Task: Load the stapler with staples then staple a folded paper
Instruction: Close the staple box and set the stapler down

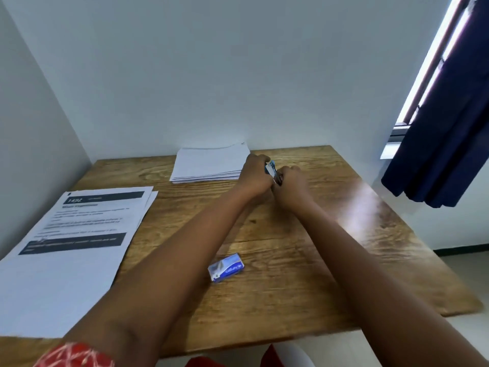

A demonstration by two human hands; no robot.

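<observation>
Both of my arms reach out over the wooden table [330,255]. My left hand [255,176] grips a small blue and silver stapler [272,170] near the table's far middle. My right hand [291,185] is curled against the stapler's near end, and its fingers hide that part. Whether the stapler is hinged open cannot be seen. A small blue staple box [226,267] lies on the table between my forearms, closer to me. A pile of folded white papers [210,162] sits just left of my left hand, against the wall.
Printed sheets [71,247] with dark header bars cover the table's left side. A white wall runs behind the table. A dark blue curtain [447,123] hangs by a window at the right. The table's right edge drops to a pale floor.
</observation>
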